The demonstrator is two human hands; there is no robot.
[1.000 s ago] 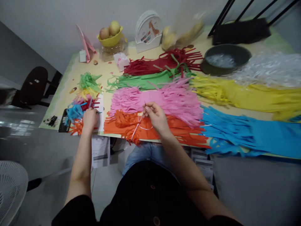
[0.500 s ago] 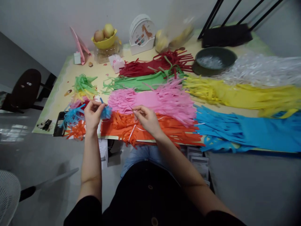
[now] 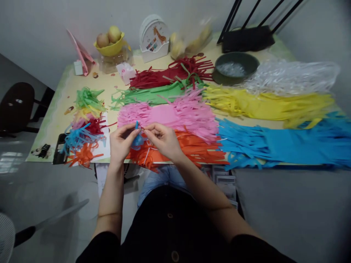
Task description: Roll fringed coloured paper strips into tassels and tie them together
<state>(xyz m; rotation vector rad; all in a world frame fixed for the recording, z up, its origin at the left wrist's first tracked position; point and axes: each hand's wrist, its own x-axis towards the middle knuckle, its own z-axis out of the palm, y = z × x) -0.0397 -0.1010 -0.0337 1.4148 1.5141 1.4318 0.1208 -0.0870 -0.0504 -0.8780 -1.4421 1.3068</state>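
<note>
My left hand [image 3: 122, 141] pinches a blue paper tassel [image 3: 137, 142], which hangs from between thumb and fingers. Close beside it, my right hand [image 3: 163, 141] has its thumb and fingertips pressed together at the tassel's top; a thin dark strand seems to be there, too fine to make out. Beneath both hands lie orange fringed paper [image 3: 189, 146] and pink fringed paper [image 3: 164, 115]. A white string [image 3: 148, 153] rests on the orange fringe. To the left, a bunch of blue strips [image 3: 78, 138] lies among green, yellow, pink, red and orange ones.
Red fringe [image 3: 156, 78], green fringe [image 3: 156, 94], yellow fringe [image 3: 263, 106], blue fringe [image 3: 290, 144] and clear strips [image 3: 290, 76] cover much of the table. Behind stand a dark bowl [image 3: 219, 76], a black router [image 3: 246, 39], a coaster holder [image 3: 155, 53] and a yellow fruit bowl [image 3: 109, 50].
My left hand has moved right with the blue tassel, and the two hands have come close together. The whole view has shifted slightly, so the table appears further left.
</note>
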